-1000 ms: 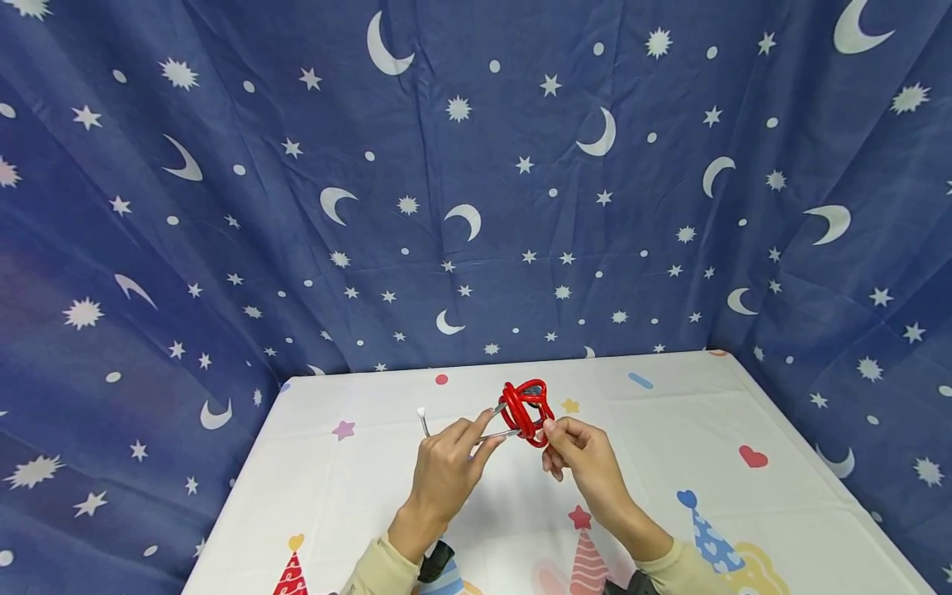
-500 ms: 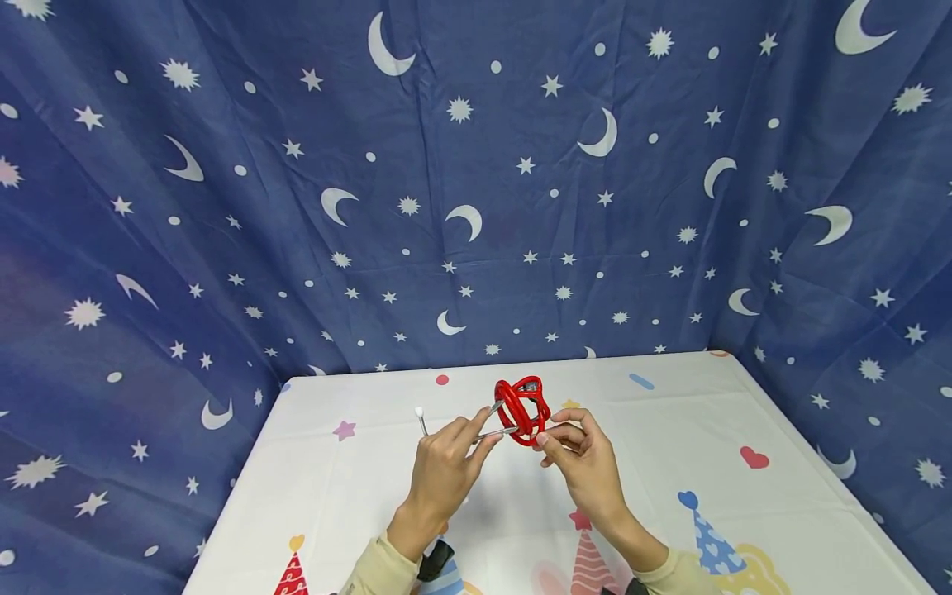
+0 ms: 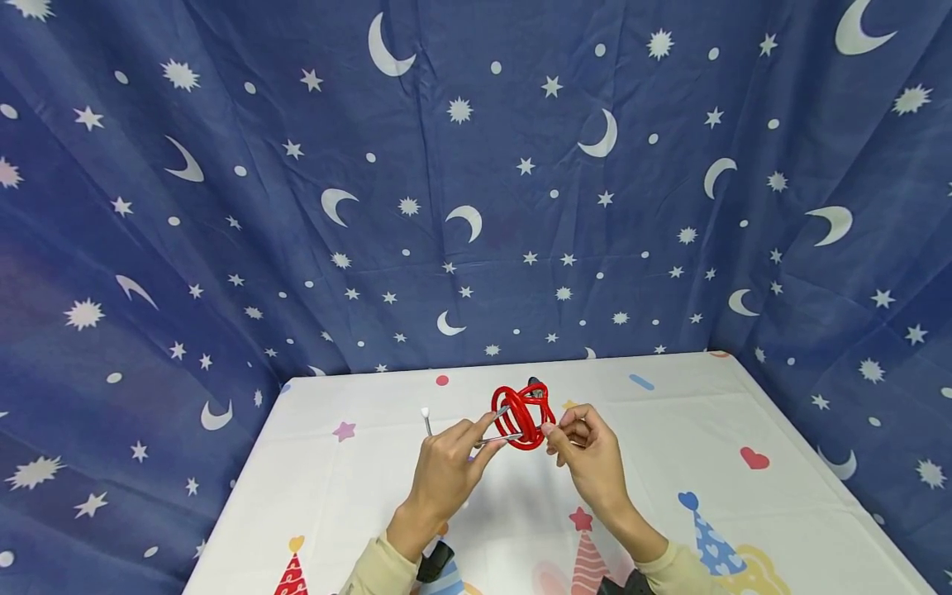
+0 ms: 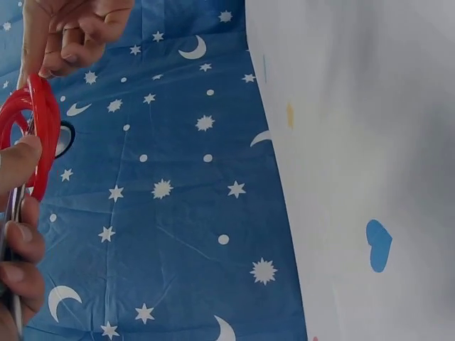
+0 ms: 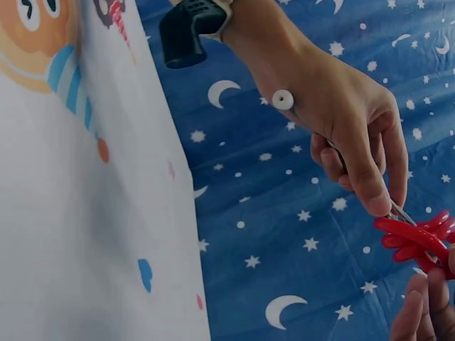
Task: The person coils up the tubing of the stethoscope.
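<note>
My left hand (image 3: 444, 467) grips the metal ear tubes (image 3: 497, 438) of a stethoscope above the white table. One white ear tip (image 3: 425, 411) sticks up behind that hand; it also shows as a white ear tip (image 5: 282, 99) in the right wrist view. The stethoscope's red tubing (image 3: 526, 421) is wound in several loops around the metal tubes. My right hand (image 3: 591, 459) pinches the tubing at its right side with thumb and fingertips. Behind the loops a dark chest piece (image 3: 534, 383) peeks out; in the left wrist view its round black rim (image 4: 65, 138) is visible.
A white tablecloth (image 3: 357, 496) printed with party hats, stars and hearts covers the table. Behind it and at both sides hangs a blue curtain (image 3: 416, 240) with moons and stars. A black wrist mount (image 5: 188, 35) sits on the left wrist.
The right hand's fingers have shifted along the red tubing, opening a little and then pinching again. The loops have spread wider toward the left hand, which stays nearly still.
</note>
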A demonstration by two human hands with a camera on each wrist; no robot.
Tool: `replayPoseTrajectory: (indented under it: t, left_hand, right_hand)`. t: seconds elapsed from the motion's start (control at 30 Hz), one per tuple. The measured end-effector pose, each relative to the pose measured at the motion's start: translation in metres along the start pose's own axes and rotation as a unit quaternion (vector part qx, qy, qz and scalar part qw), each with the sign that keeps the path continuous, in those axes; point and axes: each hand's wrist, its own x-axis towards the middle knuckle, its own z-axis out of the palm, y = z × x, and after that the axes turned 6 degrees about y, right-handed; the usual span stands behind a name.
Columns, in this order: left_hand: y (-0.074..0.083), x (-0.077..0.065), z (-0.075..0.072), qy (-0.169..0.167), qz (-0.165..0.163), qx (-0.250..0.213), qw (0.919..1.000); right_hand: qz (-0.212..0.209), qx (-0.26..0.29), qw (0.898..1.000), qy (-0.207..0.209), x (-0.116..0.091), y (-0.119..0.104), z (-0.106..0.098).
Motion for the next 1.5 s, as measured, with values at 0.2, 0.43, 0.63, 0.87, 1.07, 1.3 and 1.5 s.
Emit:
replayPoseTrajectory:
  t: [0.2,0.43,0.63,0.87,1.07,1.3,1.5]
  left_hand:
    - [-0.006,-0.004,0.006,-0.028,-0.027,-0.004,0.9992]
    - [-0.01,-0.008,0.01,-0.08,-0.092,-0.043,0.9916]
    - [-0.016,-0.01,0.013,-0.1,-0.106,-0.06,0.9876]
    - [-0.023,-0.013,0.016,-0.119,-0.114,-0.06,0.9845]
    - [-0.031,-0.014,0.021,-0.148,-0.165,-0.097,0.9703]
    - [-0.041,-0.018,0.032,-0.153,-0.208,-0.09,0.9617]
    - [-0.053,-0.021,0.043,-0.159,-0.237,-0.05,0.9571]
  right_hand:
    - [0.003,0.001,0.999,-0.034,0.007,0.005,-0.002]
    - [0.042,-0.005,0.998,-0.051,0.016,0.012,-0.004]
    - [0.086,-0.017,0.994,-0.059,0.018,0.02,-0.002]
    - [0.122,-0.027,0.99,-0.069,0.022,0.027,0.001]
    - [0.139,-0.023,0.987,-0.075,0.03,0.034,0.005]
    - [0.151,-0.018,0.985,-0.081,0.038,0.047,0.01]
    - [0.157,-0.033,0.982,-0.097,0.048,0.063,0.018]
